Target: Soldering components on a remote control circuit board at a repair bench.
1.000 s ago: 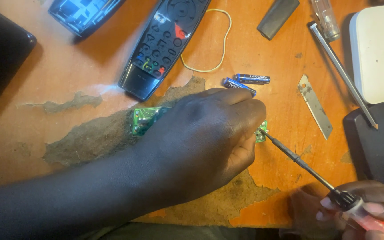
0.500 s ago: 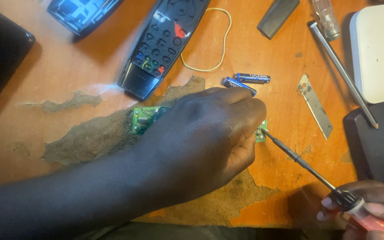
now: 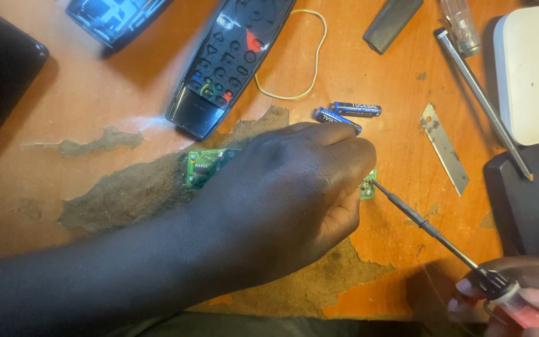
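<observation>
My left hand (image 3: 288, 196) lies palm down over a green circuit board (image 3: 204, 167), pinning it to the worn orange table (image 3: 126, 106). Only the board's left end and a small right corner by my fingertips show. My right hand (image 3: 519, 293) at the lower right grips the red-handled soldering iron (image 3: 435, 231). Its thin dark shaft runs up-left, and the tip touches the board's right corner.
A black remote control (image 3: 232, 59) lies above the board, with a yellow rubber band (image 3: 294, 56) beside it. Two blue batteries (image 3: 347, 113) sit near my fingers. A utility blade (image 3: 445, 148), a long metal rod (image 3: 481, 100), a white box (image 3: 531, 68) and dark cases are at the right.
My right hand has shifted slightly; the iron's tip stays at the board's right corner. My left hand has not moved.
</observation>
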